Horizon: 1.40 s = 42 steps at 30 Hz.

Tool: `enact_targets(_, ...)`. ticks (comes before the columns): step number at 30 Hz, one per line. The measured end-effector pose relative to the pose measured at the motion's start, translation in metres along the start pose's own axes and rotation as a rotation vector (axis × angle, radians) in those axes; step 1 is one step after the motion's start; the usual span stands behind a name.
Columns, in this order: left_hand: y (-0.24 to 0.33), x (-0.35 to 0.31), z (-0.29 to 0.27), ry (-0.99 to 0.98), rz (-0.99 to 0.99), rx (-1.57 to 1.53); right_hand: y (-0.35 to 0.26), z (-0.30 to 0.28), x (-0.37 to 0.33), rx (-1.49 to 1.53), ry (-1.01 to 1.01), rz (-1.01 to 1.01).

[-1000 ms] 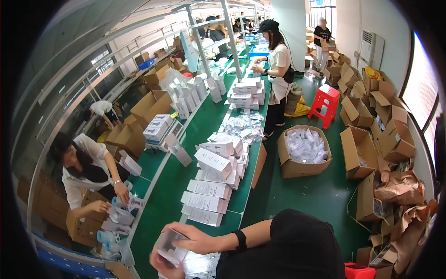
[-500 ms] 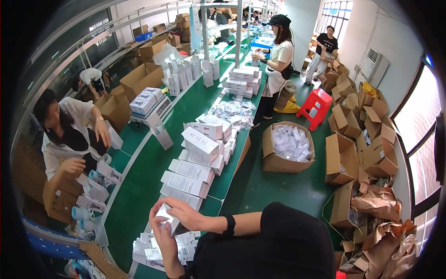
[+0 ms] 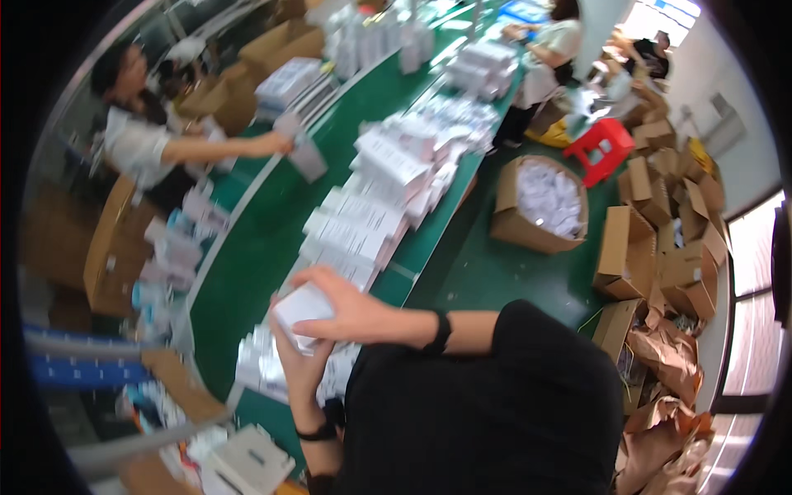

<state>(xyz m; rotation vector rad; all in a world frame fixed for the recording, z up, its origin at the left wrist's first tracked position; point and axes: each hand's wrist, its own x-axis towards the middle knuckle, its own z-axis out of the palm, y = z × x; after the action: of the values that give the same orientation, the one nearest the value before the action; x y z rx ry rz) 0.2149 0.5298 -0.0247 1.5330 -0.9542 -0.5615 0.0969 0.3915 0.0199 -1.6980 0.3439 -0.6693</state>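
A small white carton [image 3: 304,314] is held between both my hands above the green table, one flat end turned up. My left hand [image 3: 300,363] grips it from below and the near side. Across its top and right side lie the thumb and fingers of my right hand [image 3: 353,308]. Just beyond my hands a row of white cartons [image 3: 353,216] lies along the table. Partly hidden under my left wrist is a pile of white folded cartons [image 3: 257,363]. The picture is smeared by motion, so fine detail on the carton is lost.
Across the green table [image 3: 252,239], a co-worker's hand [image 3: 272,143] touches an upright white carton [image 3: 307,157]. To the right stand a cardboard box [image 3: 536,227] of white pieces, a red stool [image 3: 601,153] and several open boxes [image 3: 624,247]. Clear bags [image 3: 462,115] lie farther up the table.
My view has turned, shifting the scene. The carton in my hands now shows a broader flat end, and my right hand has moved over it. The co-worker's arm has stretched out across the table.
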Motion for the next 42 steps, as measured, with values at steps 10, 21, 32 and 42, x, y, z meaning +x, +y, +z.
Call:
enact_targets(10,-0.161,-0.091,-0.067,0.001,-0.110,1.024,0.122,-0.134,0.023,-0.759,0.166,-0.245)
enact_targets(21,-0.201,-0.181,-0.080,-0.072,-0.249,0.946,0.123,-0.069,-0.009,-0.782,0.055,-0.370)
enact_targets(32,-0.147,-0.150,-0.053,-0.218,-0.296,1.156,0.136,0.003,-0.026,-0.537,-0.504,-0.243)
enact_targets(42,-0.206,-0.128,-0.029,-0.375,0.205,1.039,0.137,0.006,-0.043,-0.527,-0.715,-0.063)
